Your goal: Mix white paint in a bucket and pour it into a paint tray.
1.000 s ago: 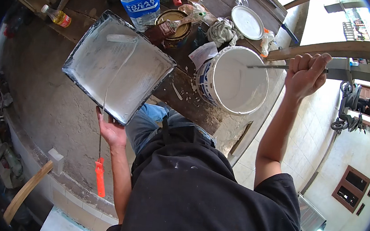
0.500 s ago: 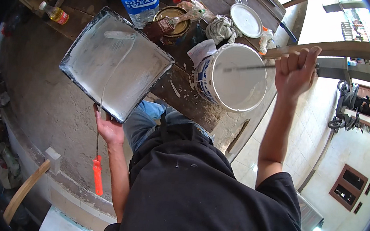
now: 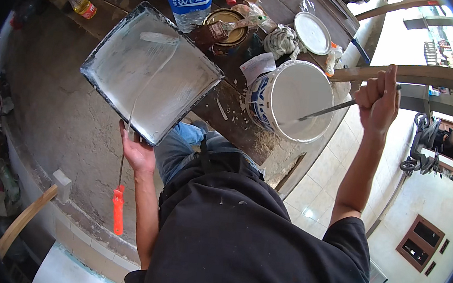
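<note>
My left hand [image 3: 139, 154] grips the near corner of a black-edged paint tray [image 3: 93, 77], its inside coated in white. A small paint roller [image 3: 117, 210] rests across the tray; its white-coated head lies at the far side, and its orange handle hangs past the near edge beside my left wrist. At the right, my right hand [image 3: 379, 99] is closed around the upper end of a thin dark rod [image 3: 330, 110]. The rod slants down into a white bucket [image 3: 259, 98] of whitish paint, its lower tip near the inner near side.
On the dark wooden table [image 3: 224, 106] stand a large blue-labelled bottle [image 3: 187, 1], an open paint can with a brush [image 3: 218, 31] across it, a crumpled rag [image 3: 281, 42] and a white lid [image 3: 312, 33]. A small yellow bottle [image 3: 80, 4] lies far left. A curved wooden bar [image 3: 407, 75] runs beyond my right hand.
My right hand has moved right and slightly down, taking the rod with it. The rod's tip has shifted from the bucket's left side toward its near side. My left hand still holds the tray.
</note>
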`<state>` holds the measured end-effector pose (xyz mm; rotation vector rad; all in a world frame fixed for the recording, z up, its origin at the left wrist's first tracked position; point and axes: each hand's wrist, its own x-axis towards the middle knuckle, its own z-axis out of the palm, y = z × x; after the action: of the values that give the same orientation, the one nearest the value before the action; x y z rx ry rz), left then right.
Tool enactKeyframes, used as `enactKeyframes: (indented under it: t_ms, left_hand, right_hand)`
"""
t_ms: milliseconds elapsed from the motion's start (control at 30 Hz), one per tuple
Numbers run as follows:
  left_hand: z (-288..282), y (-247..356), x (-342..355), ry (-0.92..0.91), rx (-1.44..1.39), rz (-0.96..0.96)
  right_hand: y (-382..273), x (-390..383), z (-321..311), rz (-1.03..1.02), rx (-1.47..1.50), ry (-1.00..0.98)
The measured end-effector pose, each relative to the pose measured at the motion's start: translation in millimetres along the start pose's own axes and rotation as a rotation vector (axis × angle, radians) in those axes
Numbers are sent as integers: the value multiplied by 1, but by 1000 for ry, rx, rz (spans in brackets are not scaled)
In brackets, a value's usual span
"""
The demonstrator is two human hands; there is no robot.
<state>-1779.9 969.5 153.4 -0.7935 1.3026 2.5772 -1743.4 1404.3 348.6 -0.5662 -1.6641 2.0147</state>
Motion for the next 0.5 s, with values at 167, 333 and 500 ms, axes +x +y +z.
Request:
enactKeyframes:
  t_ms: [167,333,500]
  left_hand:
    - [0,1,-2,-2,-9,-17]
    - [1,0,0,1,-1,2]
    - [0,1,1,-23,-17,-21]
  right_hand:
    - [13,19,22,-410,14,250]
    - [7,-5,13,-2,194,-186]
    - [-3,25,12,-175,-160,126]
